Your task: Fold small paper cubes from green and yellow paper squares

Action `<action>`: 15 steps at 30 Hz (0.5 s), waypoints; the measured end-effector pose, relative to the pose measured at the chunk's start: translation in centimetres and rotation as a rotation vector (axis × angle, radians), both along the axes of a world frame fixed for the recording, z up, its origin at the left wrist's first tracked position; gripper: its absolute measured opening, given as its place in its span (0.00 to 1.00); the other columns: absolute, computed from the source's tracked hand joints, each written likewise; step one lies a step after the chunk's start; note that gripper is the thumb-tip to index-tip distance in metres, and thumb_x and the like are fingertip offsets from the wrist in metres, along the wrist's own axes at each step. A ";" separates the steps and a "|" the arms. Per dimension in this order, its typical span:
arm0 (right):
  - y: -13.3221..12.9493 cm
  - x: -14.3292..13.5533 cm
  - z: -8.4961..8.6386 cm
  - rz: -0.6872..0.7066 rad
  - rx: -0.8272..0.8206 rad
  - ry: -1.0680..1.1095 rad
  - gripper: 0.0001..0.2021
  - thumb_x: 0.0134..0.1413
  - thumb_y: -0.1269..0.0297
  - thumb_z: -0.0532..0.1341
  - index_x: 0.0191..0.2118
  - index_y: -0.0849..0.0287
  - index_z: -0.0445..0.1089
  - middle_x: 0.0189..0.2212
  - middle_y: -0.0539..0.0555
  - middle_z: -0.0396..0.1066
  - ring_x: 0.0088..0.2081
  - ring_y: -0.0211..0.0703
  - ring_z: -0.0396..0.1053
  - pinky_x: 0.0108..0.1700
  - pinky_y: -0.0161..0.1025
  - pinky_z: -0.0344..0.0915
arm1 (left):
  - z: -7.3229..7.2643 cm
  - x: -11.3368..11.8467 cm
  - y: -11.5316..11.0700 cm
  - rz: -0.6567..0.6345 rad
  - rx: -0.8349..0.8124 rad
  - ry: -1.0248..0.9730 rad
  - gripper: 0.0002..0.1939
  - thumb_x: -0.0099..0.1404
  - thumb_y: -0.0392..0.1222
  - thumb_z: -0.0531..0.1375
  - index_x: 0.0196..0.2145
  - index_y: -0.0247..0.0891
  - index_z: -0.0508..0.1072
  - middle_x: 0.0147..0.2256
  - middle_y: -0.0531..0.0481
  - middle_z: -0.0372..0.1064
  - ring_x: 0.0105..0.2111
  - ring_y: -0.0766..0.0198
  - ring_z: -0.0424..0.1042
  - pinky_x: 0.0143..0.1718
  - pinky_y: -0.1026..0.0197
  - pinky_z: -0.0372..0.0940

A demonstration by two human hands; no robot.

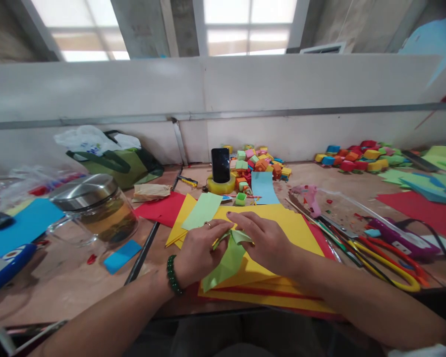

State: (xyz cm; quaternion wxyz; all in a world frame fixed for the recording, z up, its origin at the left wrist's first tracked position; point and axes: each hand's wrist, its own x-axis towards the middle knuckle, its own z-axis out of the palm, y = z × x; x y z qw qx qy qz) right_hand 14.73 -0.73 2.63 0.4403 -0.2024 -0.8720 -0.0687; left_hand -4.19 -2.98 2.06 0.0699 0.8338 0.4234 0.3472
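Note:
A light green sheet of paper (228, 263), partly folded, is held above a stack of yellow paper (297, 228). My left hand (202, 248), with a green bead bracelet at the wrist, is closed on the sheet's left side. From the right, my right hand (265, 243) pinches the folded upper edge; the fingers of both hands nearly meet there and hide part of the fold. Another light green strip of paper (202, 210) lies on the stack just beyond my left hand.
A glass teapot (104, 218) stands at left, near a blue paper piece (122, 256). A phone (220, 165) leans upright on a tape roll (222, 185). Small folded paper pieces (262, 163) are heaped behind. Scissors (386, 267) and a pink glue gun (310, 198) lie at right.

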 end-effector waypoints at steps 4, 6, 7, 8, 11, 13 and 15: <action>0.1 -0.1 -0.1 0.032 0.025 -0.005 0.32 0.56 0.79 0.50 0.65 0.55 0.45 0.47 0.59 0.70 0.46 0.44 0.72 0.43 0.38 0.73 | 0.3 0.2 -0.1 -0.042 0.002 -0.048 0.17 0.60 0.30 0.53 0.43 0.41 0.75 0.44 0.47 0.76 0.43 0.60 0.75 0.45 0.62 0.69; 0.1 -0.2 -0.3 0.034 0.011 0.007 0.34 0.55 0.80 0.51 0.65 0.54 0.44 0.48 0.59 0.69 0.45 0.44 0.73 0.42 0.38 0.73 | 0.3 0.2 0.0 -0.036 -0.010 -0.060 0.16 0.59 0.30 0.54 0.42 0.40 0.75 0.43 0.47 0.76 0.43 0.60 0.75 0.45 0.62 0.68; 0.1 -0.2 -0.3 0.030 -0.006 0.020 0.34 0.54 0.79 0.51 0.65 0.53 0.45 0.48 0.59 0.69 0.44 0.43 0.73 0.41 0.38 0.73 | 0.3 0.2 0.0 -0.025 -0.021 -0.065 0.16 0.59 0.31 0.54 0.41 0.40 0.75 0.43 0.47 0.76 0.42 0.60 0.75 0.45 0.62 0.68; 0.1 -0.2 -0.3 0.029 -0.034 0.037 0.34 0.54 0.79 0.52 0.65 0.53 0.46 0.48 0.59 0.69 0.41 0.42 0.74 0.39 0.37 0.73 | 0.2 0.2 0.1 -0.013 -0.037 -0.068 0.15 0.59 0.31 0.54 0.41 0.40 0.76 0.42 0.47 0.77 0.42 0.60 0.75 0.44 0.61 0.68; -0.1 0.0 0.0 0.036 -0.178 0.123 0.31 0.53 0.75 0.56 0.62 0.52 0.50 0.44 0.56 0.70 0.35 0.39 0.74 0.38 0.37 0.73 | 0.0 0.0 0.4 0.028 -0.079 -0.073 0.16 0.58 0.31 0.55 0.41 0.41 0.76 0.39 0.48 0.77 0.39 0.60 0.75 0.43 0.61 0.68; -0.2 0.1 0.5 0.065 -0.300 0.165 0.30 0.53 0.72 0.59 0.61 0.53 0.52 0.40 0.54 0.71 0.34 0.39 0.74 0.40 0.38 0.72 | -0.2 -0.1 0.6 0.053 -0.095 -0.087 0.15 0.58 0.32 0.55 0.41 0.41 0.76 0.39 0.48 0.77 0.38 0.60 0.75 0.41 0.61 0.67; -0.1 0.2 0.8 0.079 -0.392 0.171 0.31 0.51 0.68 0.62 0.60 0.55 0.53 0.39 0.54 0.72 0.38 0.41 0.74 0.42 0.40 0.72 | -0.3 -0.1 0.9 0.075 -0.111 -0.109 0.13 0.60 0.34 0.55 0.40 0.40 0.76 0.38 0.48 0.77 0.35 0.61 0.75 0.38 0.62 0.66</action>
